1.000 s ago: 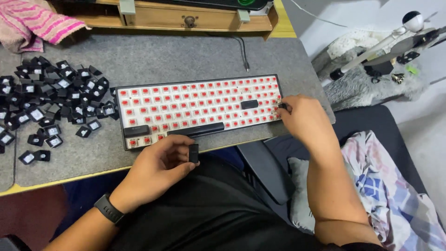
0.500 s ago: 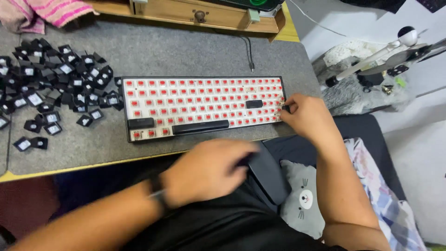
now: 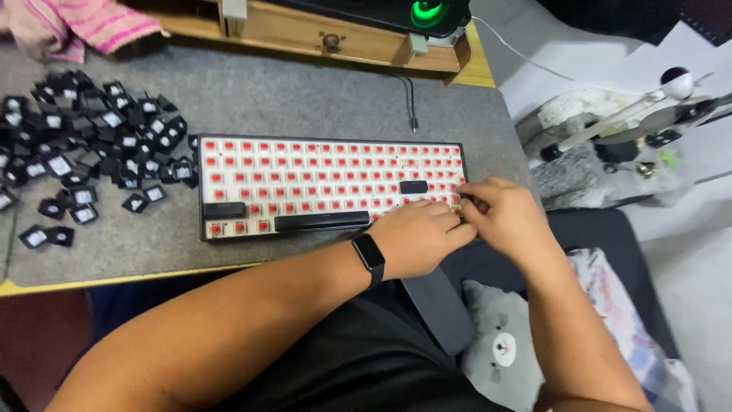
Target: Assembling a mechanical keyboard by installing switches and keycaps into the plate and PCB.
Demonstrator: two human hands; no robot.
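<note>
Nearest the camera, a person's lap in dark cloth, with a grey cat-face cushion (image 3: 499,347) to the right. Above it, two bare forearms reach toward the desk; the left wrist wears a black band (image 3: 370,258). The left hand (image 3: 419,236) rests knuckles-up at the keyboard's lower right corner, fingers curled together (what they grip, if anything, is hidden). The right hand (image 3: 503,214) meets it there, thumb and forefinger pinching a small dark piece at the keyboard's right edge. The keyboard (image 3: 328,187) lies on a grey mat (image 3: 305,99), most red switches bare, with three black caps seated. To its left sits a pile of loose black keycaps (image 3: 84,160). Farther back, a wooden shelf (image 3: 328,38) and a pink striped cloth (image 3: 84,23).
</note>
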